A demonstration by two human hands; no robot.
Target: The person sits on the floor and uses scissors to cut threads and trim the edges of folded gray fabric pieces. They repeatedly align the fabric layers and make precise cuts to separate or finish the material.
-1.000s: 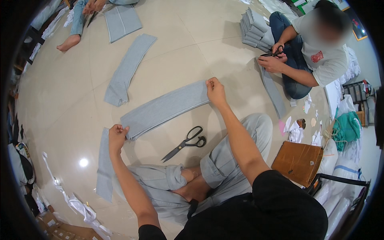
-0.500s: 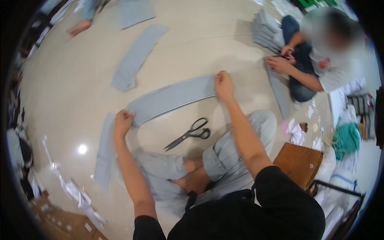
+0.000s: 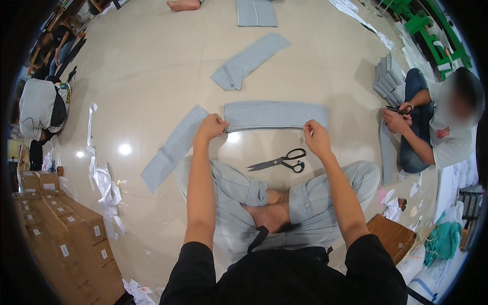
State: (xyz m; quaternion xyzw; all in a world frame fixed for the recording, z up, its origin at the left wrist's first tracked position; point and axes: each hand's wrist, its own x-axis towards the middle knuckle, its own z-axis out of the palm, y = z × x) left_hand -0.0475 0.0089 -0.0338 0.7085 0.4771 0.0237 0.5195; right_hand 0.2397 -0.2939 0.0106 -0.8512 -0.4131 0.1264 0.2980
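A folded strip of light grey fabric [image 3: 276, 114], layered along its near edge, lies flat on the floor in front of my crossed legs. My left hand [image 3: 212, 126] pinches its near left corner. Closer to the right end, my right hand [image 3: 317, 137] has its fingertips closed on the near edge. Black-handled scissors [image 3: 279, 161] rest between the strip and my legs, blades pointing left, touched by neither hand. Another grey fabric piece [image 3: 174, 147] slants beside my left forearm.
Farther off lie a grey fabric piece [image 3: 249, 61] and a grey panel [image 3: 256, 12]. At right a seated person [image 3: 432, 122] holds scissors near a stack of folded grey fabric [image 3: 389, 80]. Cardboard boxes [image 3: 66, 231] stand at left; a brown box [image 3: 390, 235] sits at lower right.
The view has swung round and levelled. My right hand has shifted from the strip's right end to its near edge. The strip now lies straighter, and my left hand stays at its left end.
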